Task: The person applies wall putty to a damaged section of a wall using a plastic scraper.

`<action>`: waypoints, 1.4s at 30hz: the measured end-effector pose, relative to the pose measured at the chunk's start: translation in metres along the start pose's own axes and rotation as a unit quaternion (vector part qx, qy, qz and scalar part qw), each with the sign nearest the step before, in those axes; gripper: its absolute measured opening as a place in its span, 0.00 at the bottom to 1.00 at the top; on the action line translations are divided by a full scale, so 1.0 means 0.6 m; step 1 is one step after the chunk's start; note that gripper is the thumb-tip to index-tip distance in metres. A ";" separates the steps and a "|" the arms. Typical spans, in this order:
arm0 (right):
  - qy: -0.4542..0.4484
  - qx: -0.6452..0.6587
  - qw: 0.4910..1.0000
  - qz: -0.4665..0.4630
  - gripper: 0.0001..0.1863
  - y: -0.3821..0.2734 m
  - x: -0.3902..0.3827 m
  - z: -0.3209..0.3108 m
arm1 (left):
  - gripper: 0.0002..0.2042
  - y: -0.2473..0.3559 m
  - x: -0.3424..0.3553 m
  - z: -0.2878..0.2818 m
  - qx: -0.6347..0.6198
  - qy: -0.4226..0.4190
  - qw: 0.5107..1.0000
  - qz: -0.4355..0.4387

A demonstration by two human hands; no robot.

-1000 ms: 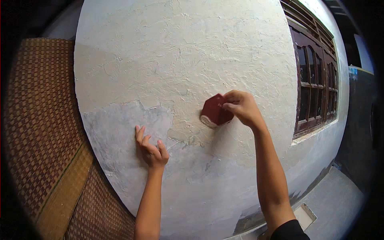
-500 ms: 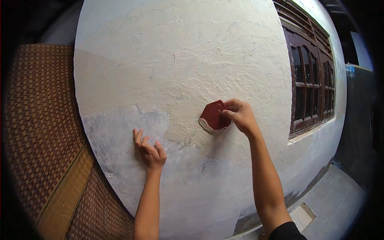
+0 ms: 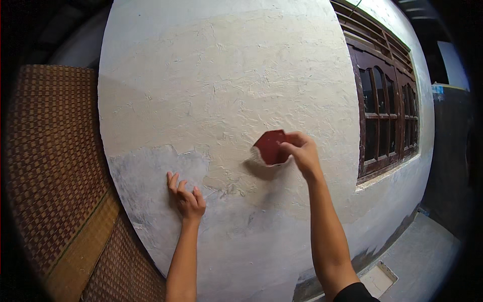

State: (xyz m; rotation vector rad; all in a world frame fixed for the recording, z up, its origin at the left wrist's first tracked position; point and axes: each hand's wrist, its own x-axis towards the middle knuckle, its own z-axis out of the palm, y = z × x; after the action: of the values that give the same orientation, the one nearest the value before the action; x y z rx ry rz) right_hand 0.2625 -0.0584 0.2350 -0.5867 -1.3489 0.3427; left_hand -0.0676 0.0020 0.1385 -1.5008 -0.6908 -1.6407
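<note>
A dark red, flat putty scraper [image 3: 272,147] is pinched between the thumb and fingers of my right hand [image 3: 304,152]. Pale putty clings to its lower left edge. Its broad shadow falls on the wall [image 3: 241,75], which suggests a gap between blade and surface. Cream, ridged putty coats the upper wall, ending in a ragged edge above a bare grey patch [image 3: 146,173]. On that patch, to the left and lower, rests my left hand [image 3: 187,199] with fingers spread and nothing held.
A brown-framed window [image 3: 385,100] with dark panes is set into the wall at right. Woven brown matting [image 3: 55,151] stands along the left. At lower right, a shallow pale tray [image 3: 380,281] lies on the grey floor [image 3: 422,256].
The scraper has tilted and its shadow has spread, so it seems to have come away from the wall. My left hand keeps its place on the grey patch. The whole view has shifted slightly.
</note>
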 end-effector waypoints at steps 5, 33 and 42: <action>-0.022 -0.099 0.995 0.014 0.13 0.013 0.002 0.026 | 0.16 0.031 -0.006 -0.001 -0.028 -0.009 1.000 -0.011; 0.298 -0.127 0.873 0.365 0.08 0.055 -0.560 -0.698 | 0.12 0.786 -0.390 0.084 -0.472 -0.437 0.765 -0.019; 0.465 -0.146 0.769 0.413 0.09 0.054 -0.778 -0.903 | 0.15 1.023 -0.538 0.106 -0.537 -0.563 0.627 -0.036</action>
State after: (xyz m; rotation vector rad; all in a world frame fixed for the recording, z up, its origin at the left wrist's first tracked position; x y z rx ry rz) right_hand 0.6994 -0.3973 -0.2204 -1.3947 -0.0970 0.4551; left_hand 0.4751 -0.2154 -0.2400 -3.5234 -0.2535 -0.8739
